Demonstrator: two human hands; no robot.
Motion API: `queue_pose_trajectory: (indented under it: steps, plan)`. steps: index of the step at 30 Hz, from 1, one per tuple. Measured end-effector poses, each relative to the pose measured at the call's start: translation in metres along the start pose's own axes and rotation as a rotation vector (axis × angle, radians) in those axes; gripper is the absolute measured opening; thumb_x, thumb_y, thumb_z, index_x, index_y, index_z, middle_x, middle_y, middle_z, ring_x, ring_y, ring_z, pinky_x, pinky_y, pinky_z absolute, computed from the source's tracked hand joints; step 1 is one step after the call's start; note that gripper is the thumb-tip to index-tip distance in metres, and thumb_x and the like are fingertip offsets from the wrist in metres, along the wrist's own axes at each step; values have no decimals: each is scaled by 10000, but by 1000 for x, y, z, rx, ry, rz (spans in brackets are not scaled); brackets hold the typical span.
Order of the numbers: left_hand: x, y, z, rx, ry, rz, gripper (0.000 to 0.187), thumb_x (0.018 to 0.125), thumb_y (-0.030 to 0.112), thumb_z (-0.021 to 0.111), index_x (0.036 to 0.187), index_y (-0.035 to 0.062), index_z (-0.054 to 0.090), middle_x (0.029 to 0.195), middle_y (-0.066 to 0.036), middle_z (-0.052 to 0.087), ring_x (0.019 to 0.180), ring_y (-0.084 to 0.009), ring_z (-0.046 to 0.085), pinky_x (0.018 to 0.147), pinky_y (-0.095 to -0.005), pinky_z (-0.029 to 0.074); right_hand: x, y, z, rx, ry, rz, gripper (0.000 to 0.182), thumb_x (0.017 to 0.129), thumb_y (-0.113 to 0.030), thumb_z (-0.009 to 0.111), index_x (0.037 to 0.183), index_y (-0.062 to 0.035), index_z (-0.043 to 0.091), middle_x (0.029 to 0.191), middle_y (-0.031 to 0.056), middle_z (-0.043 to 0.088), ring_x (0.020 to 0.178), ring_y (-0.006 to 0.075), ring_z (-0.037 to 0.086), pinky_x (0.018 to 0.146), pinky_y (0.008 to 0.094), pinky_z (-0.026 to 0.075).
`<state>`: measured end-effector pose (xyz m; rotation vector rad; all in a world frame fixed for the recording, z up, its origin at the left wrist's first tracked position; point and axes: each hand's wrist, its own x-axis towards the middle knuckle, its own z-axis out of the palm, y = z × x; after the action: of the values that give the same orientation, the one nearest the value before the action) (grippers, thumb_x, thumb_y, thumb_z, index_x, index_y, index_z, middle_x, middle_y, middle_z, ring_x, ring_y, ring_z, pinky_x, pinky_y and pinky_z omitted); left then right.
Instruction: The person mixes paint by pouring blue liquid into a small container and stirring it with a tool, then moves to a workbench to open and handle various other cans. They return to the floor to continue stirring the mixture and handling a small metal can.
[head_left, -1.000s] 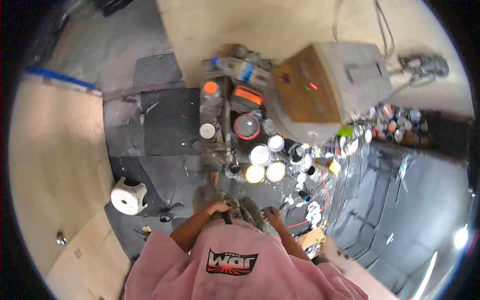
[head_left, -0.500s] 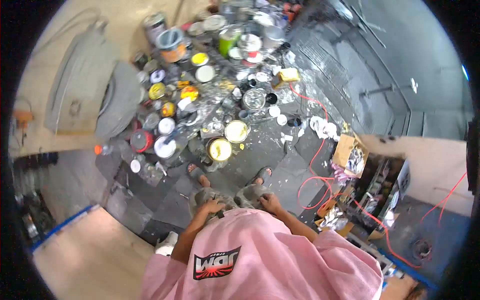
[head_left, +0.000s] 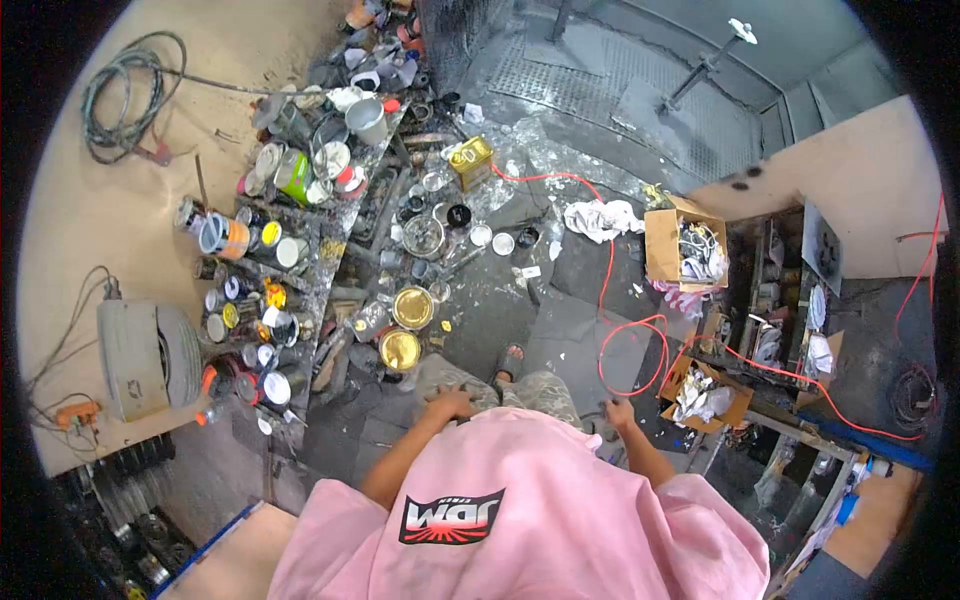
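My left hand (head_left: 452, 404) rests on the thigh of the camouflage shorts (head_left: 435, 375), its fingers curled and partly hidden. Out past the other leg hangs my right hand (head_left: 619, 411), fingers bent, near the grey floor; its fingertips are too small to read. Two gold-coloured round cans (head_left: 400, 349) stand on the floor ahead of the left leg. One sandalled foot (head_left: 511, 362) shows between the legs. An orange-red hose (head_left: 632, 325) lies looped on the floor beyond my right hand.
Paint cans and cups crowd a bench (head_left: 325, 262) at left. A wheel (head_left: 178, 355) leans by the wall. A gold tin (head_left: 471, 163) stands further ahead. At right are an open cardboard box (head_left: 662, 245), another box of crumpled material (head_left: 741, 404) and a cluttered shelf (head_left: 790, 290).
The view has swung to the right, so the bench and cans sit further left. My right hand has come off the thigh and hangs beside the leg. My left hand is still on the thigh.
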<state>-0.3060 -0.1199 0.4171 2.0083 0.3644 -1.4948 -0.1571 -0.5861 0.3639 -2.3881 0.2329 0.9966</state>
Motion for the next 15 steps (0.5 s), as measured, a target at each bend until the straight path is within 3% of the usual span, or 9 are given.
queue_pose_trajectory:
  steps: [3,5,6,8,9,10,12,14,15]
  plan:
    - [-34,61,-39,6,47,-67,755,814,651,654,1501,402,463,1668,-103,228,1512,-536,65,1088,-837,134,32,84,28,12,-25,138,265,909,-220,659,899,30,747,717,75,684,599,163,628,537,324,489]
    - [-18,72,-42,-5,87,-47,750,807,636,673,1488,385,482,1656,-110,251,1514,-525,80,1071,-848,142,-6,12,13,49,-170,71,348,924,-279,644,1040,31,751,807,141,729,689,221,689,621,394,542]
    - [-10,73,-42,15,110,-11,746,799,621,692,1474,368,501,1643,-117,273,1515,-513,96,1054,-860,151,25,36,40,-423,-151,-76,368,928,-307,638,1087,9,740,880,195,737,780,238,718,696,418,551]
    - [-1,69,-51,-73,163,44,744,797,610,701,1471,364,503,1625,-133,308,1501,-515,150,1066,-831,186,32,-16,45,-310,-248,-164,376,913,-342,637,1074,-15,730,1021,268,716,951,441,701,807,498,547]
    - [6,65,-56,-134,205,108,742,795,600,710,1467,360,505,1606,-149,344,1486,-517,205,1078,-802,222,38,-45,46,-323,-254,-180,376,913,-342,637,1074,-15,730,1021,268,716,951,441,701,807,498,547]
    - [28,52,-53,-227,332,217,683,812,581,705,1398,250,588,1482,-193,509,1395,-458,420,1114,-635,344,46,-76,48,-374,-272,-256,358,921,-320,630,1089,-18,724,1028,273,707,962,446,694,807,505,544]
    - [32,38,-81,-350,363,217,649,821,567,702,1341,187,624,1391,-209,576,1312,-432,508,1085,-558,399,56,-133,44,-437,-295,-345,340,929,-298,623,1104,-21,718,1034,278,697,974,451,688,806,513,541]
    - [50,15,-92,-539,647,300,532,855,503,683,1121,43,715,1139,-229,713,1062,-361,686,940,-449,519,58,-186,29,-351,-263,-398,324,988,-262,587,1072,19,723,856,153,728,746,236,697,708,397,549]
    - [63,-2,-106,-647,677,287,507,865,491,674,1097,43,725,1092,-218,726,1014,-358,699,900,-451,529,62,-206,18,-372,-275,-407,324,988,-262,587,1072,19,723,856,153,728,746,236,697,708,397,549]
